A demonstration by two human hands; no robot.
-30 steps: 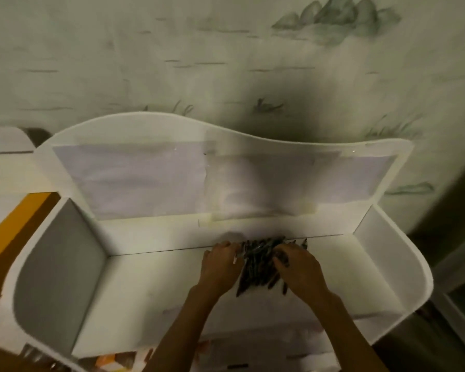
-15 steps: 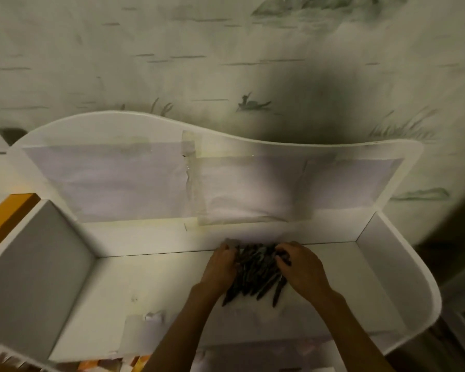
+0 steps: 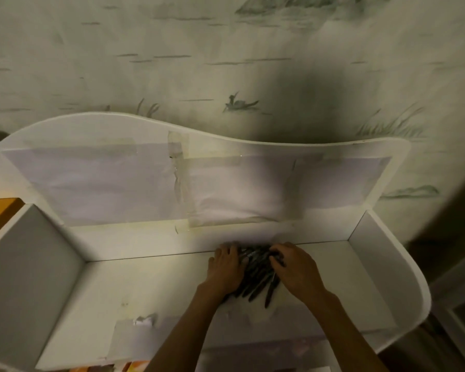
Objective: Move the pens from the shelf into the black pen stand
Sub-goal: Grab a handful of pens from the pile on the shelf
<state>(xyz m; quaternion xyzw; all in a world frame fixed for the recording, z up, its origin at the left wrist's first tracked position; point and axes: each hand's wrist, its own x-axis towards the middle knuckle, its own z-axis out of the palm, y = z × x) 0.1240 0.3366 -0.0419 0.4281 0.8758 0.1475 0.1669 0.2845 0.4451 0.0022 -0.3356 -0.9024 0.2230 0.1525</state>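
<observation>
Head cam was looking down into a white shelf, dim lighting, so details were kinda murky. Nearest the camera, both forearms came up from the bottom center of the frame. There was a patch of taped paper on the shelf floor at lower left, with a torn bit sticking up.

A little further in, right of center, the left hand and right hand were close together on either side of a pile of dark pens. Fingers on both were curled in around the bundle, cupping it from the left and right. The pens were lying flat on the shelf floor, up near the back panel, loosely lined up and pointing toward the camera. Couldn't count them, too dark.

Behind that, the wavy-topped back panel had sheets of white paper taped across it. Farthest back was wallpaper with a faint landscape print and a small boat above center.
</observation>
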